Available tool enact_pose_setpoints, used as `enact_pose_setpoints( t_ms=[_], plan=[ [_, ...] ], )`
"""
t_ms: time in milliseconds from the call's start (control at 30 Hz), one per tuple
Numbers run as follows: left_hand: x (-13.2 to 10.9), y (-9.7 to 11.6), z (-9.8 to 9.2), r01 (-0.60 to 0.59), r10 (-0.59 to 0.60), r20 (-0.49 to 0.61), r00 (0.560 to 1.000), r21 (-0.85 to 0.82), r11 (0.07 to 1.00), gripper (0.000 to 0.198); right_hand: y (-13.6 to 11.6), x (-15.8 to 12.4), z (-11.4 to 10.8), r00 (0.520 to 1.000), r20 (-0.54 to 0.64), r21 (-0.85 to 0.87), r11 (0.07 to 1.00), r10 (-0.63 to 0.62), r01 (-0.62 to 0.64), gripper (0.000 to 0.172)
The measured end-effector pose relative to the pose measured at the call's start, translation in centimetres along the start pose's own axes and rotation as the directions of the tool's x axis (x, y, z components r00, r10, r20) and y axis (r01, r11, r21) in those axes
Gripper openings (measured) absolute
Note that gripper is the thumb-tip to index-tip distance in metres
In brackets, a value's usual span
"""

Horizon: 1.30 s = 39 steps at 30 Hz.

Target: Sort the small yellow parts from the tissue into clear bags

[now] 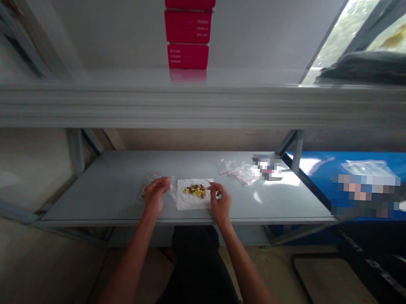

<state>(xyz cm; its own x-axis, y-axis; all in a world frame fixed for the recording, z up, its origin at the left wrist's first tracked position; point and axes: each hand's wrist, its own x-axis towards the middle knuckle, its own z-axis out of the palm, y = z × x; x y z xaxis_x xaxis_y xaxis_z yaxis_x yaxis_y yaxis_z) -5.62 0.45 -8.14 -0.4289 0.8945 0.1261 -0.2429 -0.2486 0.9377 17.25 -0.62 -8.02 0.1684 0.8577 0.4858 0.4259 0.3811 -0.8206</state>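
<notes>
A white sheet lies on the grey table with a small heap of yellow and dark beads on it. My left hand is closed in a pinch on a clear plastic bag just left of the sheet. My right hand hovers at the sheet's right edge, thumb and forefinger pinched together; whether something is between them is too small to tell.
A pile of clear bags with red strips lies at the back right of the table. A shelf overhangs the table, with red boxes stacked on it. A blue surface stands to the right.
</notes>
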Motion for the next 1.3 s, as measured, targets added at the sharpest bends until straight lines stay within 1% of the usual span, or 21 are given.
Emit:
enact_pose_setpoints(
  t_ms=[33,67,167,267,333,400,567,667,933,1067,1200,1300],
  plan=[
    [0.0,0.1,-0.5,0.003,-0.003,0.021,1.0,0.034,0.999,0.04,0.3,0.0,-0.1,1.0,-0.003,-0.058,0.998,-0.01,0.009,0.023],
    [-0.1,0.0,-0.8,0.004,-0.007,0.052,0.999,0.061,0.998,0.042,0.5,0.0,-0.1,0.999,0.027,-0.113,0.993,-0.027,0.029,0.021],
    [-0.9,-0.5,-0.8,0.017,-0.034,0.143,0.989,0.12,0.993,0.048,0.5,-0.4,0.2,0.987,0.149,-0.264,0.961,-0.051,0.089,0.015],
    [-1.6,-1.0,-0.6,0.008,-0.041,0.167,0.985,0.193,0.981,0.041,0.5,-0.7,0.6,0.985,0.171,-0.386,0.919,-0.017,0.083,0.012],
    [-1.8,-1.1,-0.6,-0.022,-0.025,0.188,0.982,0.243,0.97,0.037,0.6,-0.7,0.6,0.982,0.187,-0.431,0.898,-0.012,0.093,0.012],
    [-1.9,-0.8,-0.7,-0.065,-0.007,0.236,0.972,0.296,0.953,0.037,0.7,-0.8,0.6,0.977,0.212,-0.459,0.881,-0.021,0.118,0.01],
    [-2.1,-0.1,-0.4,-0.193,0.027,0.381,0.924,0.405,0.894,0.034,0.5,-0.9,0.7,0.955,0.295,-0.494,0.852,-0.026,0.176,0.016],
    [-2.1,0.0,-0.3,-0.217,0.018,0.422,0.906,0.428,0.877,0.033,0.3,-0.9,0.9,0.951,0.31,-0.511,0.84,-0.018,0.183,0.02],
    [-2.2,0.1,0.0,-0.255,-0.008,0.464,0.886,0.502,0.826,0.035,0.2,-0.8,0.9,0.949,0.315,-0.469,0.864,-0.029,0.183,0.025],
    [-2.1,0.1,0.0,-0.268,-0.01,0.477,0.879,0.512,0.816,0.036,0.2,-0.7,1.0,0.953,0.299,-0.455,0.871,-0.044,0.183,0.02],
    [-2.2,0.3,0.0,-0.258,-0.012,0.464,0.886,0.514,0.818,0.036,0.1,-0.9,0.9,0.962,0.271,-0.445,0.884,-0.022,0.146,0.016],
    [-2.2,0.4,0.1,-0.256,-0.01,0.457,0.889,0.515,0.818,0.034,0.0,-1.1,0.8,0.955,0.296,-0.449,0.883,0.004,0.135,0.009]
  ],
)
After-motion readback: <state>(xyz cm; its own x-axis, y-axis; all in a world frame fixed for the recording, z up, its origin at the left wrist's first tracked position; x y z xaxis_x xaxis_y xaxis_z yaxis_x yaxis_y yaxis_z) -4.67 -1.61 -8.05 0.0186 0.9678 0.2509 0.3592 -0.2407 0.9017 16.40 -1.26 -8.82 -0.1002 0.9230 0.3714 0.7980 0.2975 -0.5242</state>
